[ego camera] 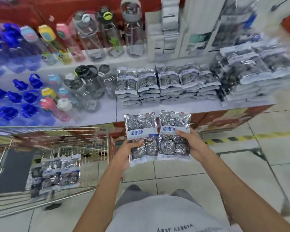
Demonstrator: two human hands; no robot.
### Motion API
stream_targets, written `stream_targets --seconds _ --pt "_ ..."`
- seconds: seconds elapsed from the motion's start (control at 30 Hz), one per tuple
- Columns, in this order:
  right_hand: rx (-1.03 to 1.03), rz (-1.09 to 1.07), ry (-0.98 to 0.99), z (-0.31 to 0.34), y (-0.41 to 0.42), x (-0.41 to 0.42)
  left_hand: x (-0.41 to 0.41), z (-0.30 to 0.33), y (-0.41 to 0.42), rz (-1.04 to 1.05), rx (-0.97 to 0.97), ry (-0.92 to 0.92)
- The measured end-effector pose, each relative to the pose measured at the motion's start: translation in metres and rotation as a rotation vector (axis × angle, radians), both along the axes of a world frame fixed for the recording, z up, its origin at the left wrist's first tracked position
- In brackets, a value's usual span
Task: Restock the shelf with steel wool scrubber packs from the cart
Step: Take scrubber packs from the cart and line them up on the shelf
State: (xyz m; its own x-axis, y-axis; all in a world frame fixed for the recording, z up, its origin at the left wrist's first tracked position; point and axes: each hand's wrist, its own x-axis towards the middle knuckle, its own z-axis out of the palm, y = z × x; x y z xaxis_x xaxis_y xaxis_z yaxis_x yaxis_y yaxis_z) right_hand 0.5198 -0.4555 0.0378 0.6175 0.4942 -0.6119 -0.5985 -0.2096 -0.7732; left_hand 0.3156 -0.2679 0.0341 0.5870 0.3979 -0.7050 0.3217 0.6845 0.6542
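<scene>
I hold two clear packs of steel wool scrubbers side by side in front of the shelf edge. My left hand grips the left pack from its left side, thumb on the front. My right hand grips the right pack from its right side. Both packs carry a white and blue label band. On the white shelf lie several stacks of the same packs, with taller piles at the right. Three more packs lie in the wire cart at my lower left.
Water bottles in blue, pink, yellow and grey fill the shelf's left side and the tier above. White boxes stand behind the scrubber stacks. A strip of bare shelf runs in front of the stacks. Tiled floor with a yellow-black stripe lies to the right.
</scene>
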Motion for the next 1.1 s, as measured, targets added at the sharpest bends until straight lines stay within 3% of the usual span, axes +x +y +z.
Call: stream_targets --seconds 0.4,0.87,1.1 --pt "-0.034 -0.127 0.008 0.002 -0.049 0.122 0.128 -0.007 -0.009 -0.092 -0.103 -0.110" --pt "-0.153 -0.118 -0.043 -0.006 0.004 0.327 0.314 -0.021 0.067 0.005 -0.264 -0.083" --pt "-0.264 -0.090 -0.129 -0.019 0.030 0.422 0.384 -0.024 0.100 -0.075 -0.043 0.082"
